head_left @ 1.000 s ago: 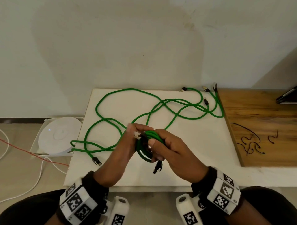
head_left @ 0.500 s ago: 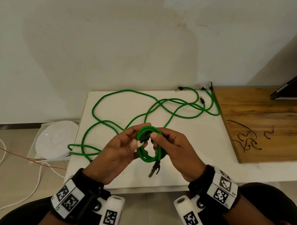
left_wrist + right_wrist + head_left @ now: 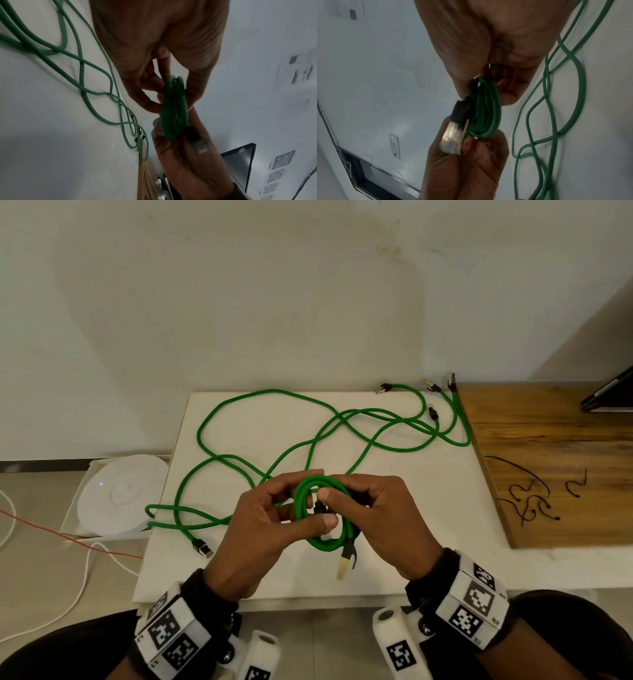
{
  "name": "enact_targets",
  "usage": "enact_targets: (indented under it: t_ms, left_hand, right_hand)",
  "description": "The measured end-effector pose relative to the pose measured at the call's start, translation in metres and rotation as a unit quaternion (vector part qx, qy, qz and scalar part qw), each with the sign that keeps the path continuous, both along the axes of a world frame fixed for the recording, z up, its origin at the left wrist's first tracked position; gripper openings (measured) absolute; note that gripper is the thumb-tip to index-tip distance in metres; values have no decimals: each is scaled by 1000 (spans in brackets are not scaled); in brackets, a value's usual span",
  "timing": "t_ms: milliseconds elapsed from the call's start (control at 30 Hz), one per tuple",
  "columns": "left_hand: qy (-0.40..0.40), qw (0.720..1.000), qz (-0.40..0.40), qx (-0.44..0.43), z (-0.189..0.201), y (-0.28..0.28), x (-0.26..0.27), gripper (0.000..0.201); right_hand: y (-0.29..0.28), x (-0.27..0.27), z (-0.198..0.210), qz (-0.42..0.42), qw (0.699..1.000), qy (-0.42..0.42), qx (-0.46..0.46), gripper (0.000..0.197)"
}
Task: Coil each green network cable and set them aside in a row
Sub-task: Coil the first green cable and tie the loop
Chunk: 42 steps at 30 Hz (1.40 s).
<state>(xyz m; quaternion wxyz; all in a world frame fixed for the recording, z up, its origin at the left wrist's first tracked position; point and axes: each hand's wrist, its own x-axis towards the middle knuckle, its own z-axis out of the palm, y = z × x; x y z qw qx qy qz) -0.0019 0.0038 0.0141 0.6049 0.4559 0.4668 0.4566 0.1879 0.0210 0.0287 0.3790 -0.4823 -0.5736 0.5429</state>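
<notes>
Head view: left hand (image 3: 274, 529) and right hand (image 3: 380, 518) both pinch a coiled green cable (image 3: 329, 542) above the white surface (image 3: 428, 525), loose green cables (image 3: 308, 446) beyond. Left wrist: fingers (image 3: 150, 105) curl on coil. Right wrist: 1 plug (image 3: 453, 136) dangles.

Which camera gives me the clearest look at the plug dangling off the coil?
The head view: the plug hangs sharp and whole below the coil. The right wrist view has it large but blurred. The left wrist view shows it dark and indistinct.
</notes>
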Motion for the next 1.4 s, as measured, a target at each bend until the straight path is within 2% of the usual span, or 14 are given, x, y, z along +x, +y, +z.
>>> enact_targets:
  t_ms: [167,267,400,567,667,767,867,967,1033,1133,1267,1400]
  left_hand:
    - [34,999,8,0,2,-1,2,49]
    - [39,999,-21,-19,3,-1,2,46]
    - [115,993,-24,7,2,1,-1,46]
    - [56,997,2,-44,9,-1,0,32]
    - [88,995,19,-43,2,-3,1,24]
    - [198,980,27,-7,-6,-4,2,21]
    - [338,937,32,85,-8,-5,0,24]
    - [408,899,19,160,-4,-6,-4,31]
    - [426,884,0,194,-5,-8,-2,26]
    - [426,886,-23,182,-9,-10,4,28]
    - [425,887,-21,178,-12,-10,6,24]
    - [448,872,-43,191,-14,-11,6,20]
  right_hand:
    - [1,1,-2,6,1000,-19,-1,14]
    - [2,3,-2,24,999,-44,-15,14]
    - [3,5,-6,27,995,-94,14,14]
    - [3,-2,-11,52,992,-109,29,15]
    - [3,-2,-13,53,990,-123,36,15]
    - [1,-1,-16,34,984,-164,61,12]
    - [2,2,-16,31,981,-176,80,14]
    - [3,4,-14,41,985,-150,79,16]
    - [2,3,-12,36,989,-130,67,21]
    - [2,6,-12,15,994,-105,25,33]
    - [-4,8,-17,37,972,-219,71,15]
    - [-10,6,-26,77,945,-302,98,31]
